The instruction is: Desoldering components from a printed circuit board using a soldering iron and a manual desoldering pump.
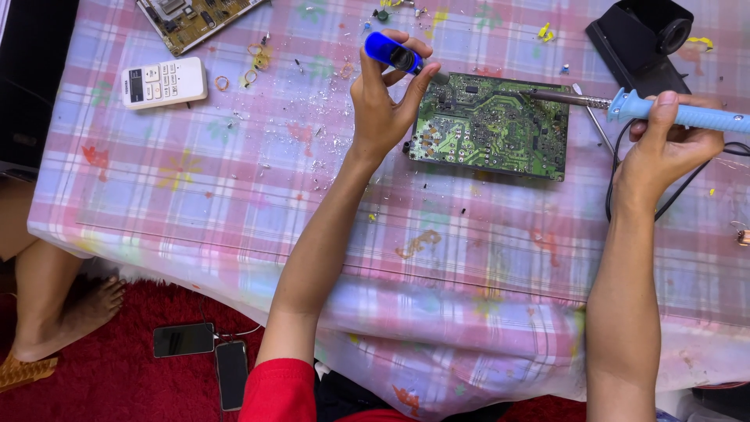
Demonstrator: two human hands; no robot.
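Green circuit board (pixel 490 125) lying flat on the pink plaid tablecloth (pixel 234 195), toward the far side, between the two hands. Left hand (pixel 384 105) closed around a blue desoldering pump (pixel 394 55), tip angled down at the board's far left corner. Right hand (pixel 672 144) clamped on the light-blue handle of a soldering iron (pixel 625 105), metal tip resting on the board's far edge. Hands well apart. White remote control (pixel 164 82) far left on the cloth; black stand (pixel 641 39) far right. Two dark phones (pixel 207 355) on the red rug (pixel 117 383), near left.
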